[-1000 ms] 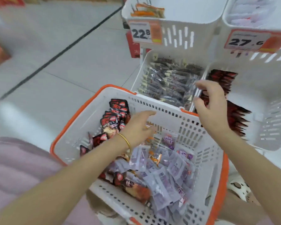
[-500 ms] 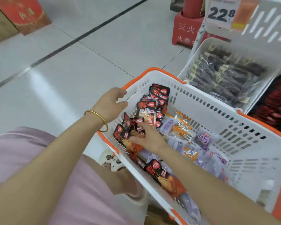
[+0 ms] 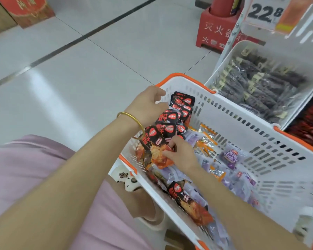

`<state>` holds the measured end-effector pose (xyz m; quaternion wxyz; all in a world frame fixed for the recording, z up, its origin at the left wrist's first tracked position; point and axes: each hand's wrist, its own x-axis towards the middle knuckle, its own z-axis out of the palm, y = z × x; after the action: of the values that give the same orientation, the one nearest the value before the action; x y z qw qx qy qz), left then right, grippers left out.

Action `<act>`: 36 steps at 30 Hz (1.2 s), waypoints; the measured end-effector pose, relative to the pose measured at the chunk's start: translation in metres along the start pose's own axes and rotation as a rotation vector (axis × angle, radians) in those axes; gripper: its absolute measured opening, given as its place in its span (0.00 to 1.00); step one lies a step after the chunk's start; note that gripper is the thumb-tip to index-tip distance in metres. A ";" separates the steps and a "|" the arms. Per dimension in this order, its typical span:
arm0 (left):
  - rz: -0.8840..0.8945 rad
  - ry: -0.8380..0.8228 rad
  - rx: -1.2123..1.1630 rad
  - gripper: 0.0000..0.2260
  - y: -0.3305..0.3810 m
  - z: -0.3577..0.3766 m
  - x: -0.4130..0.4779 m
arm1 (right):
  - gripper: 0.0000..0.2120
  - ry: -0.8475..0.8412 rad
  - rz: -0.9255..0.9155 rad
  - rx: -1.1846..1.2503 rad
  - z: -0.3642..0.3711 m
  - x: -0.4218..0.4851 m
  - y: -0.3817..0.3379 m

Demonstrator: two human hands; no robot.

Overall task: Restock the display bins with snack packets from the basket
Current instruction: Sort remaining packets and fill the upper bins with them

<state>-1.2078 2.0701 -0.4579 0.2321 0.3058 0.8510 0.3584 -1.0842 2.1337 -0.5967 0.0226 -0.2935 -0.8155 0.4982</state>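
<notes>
Head view: my right hand (image 3: 180,154) pinches a red-black packet (image 3: 154,147) in the basket (image 3: 242,121); my left hand (image 3: 146,106) curls beside others, grip unclear.

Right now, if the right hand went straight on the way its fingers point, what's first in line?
The black-and-red packets the right hand pinches; past them probably the left hand, depth unclear.

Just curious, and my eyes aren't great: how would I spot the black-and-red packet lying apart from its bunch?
Find the white basket with the orange rim. By its near wall, beside the right forearm, one black-and-red packet lies among pale purple packets. The other black-and-red packets bunch at the far left corner; this one lies apart.
</notes>
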 end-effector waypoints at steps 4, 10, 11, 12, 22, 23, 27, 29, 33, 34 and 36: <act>-0.035 -0.044 0.013 0.21 0.004 0.021 0.000 | 0.14 0.010 -0.007 0.155 -0.076 -0.017 0.005; -0.101 -0.246 -0.268 0.42 0.018 0.073 -0.009 | 0.10 0.150 0.038 0.609 -0.137 -0.057 0.005; -0.088 -0.279 -0.282 0.40 0.023 0.082 -0.011 | 0.10 0.173 0.022 0.634 -0.139 -0.061 0.004; -0.070 -0.290 -0.288 0.38 0.028 0.089 -0.015 | 0.10 0.197 0.011 0.642 -0.141 -0.063 0.004; 0.185 -0.464 -0.203 0.27 0.068 0.124 -0.021 | 0.35 0.269 -0.138 0.365 -0.215 -0.088 0.004; 0.215 -0.496 -0.193 0.29 0.075 0.130 -0.022 | 0.34 0.229 -0.122 0.338 -0.227 -0.090 0.005; 0.313 -0.579 -0.205 0.32 0.109 0.171 -0.021 | 0.21 0.145 -0.030 0.246 -0.273 -0.100 0.019; 0.366 -0.583 -0.199 0.33 0.131 0.194 -0.020 | 0.10 0.193 -0.016 0.138 -0.294 -0.107 0.032; 0.445 -0.520 -0.192 0.33 0.175 0.241 -0.011 | 0.05 0.417 0.007 0.088 -0.342 -0.124 0.056; 0.458 -0.459 -0.191 0.34 0.181 0.254 -0.007 | 0.04 0.492 0.010 0.059 -0.355 -0.129 0.061; 0.512 -0.377 -0.080 0.36 0.187 0.277 -0.001 | 0.06 0.696 0.051 -0.083 -0.378 -0.136 0.078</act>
<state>-0.9707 2.3034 -0.4934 0.2998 0.5616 0.6736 0.3756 -0.8117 2.3941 -0.4363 0.2749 -0.4667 -0.7710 0.3349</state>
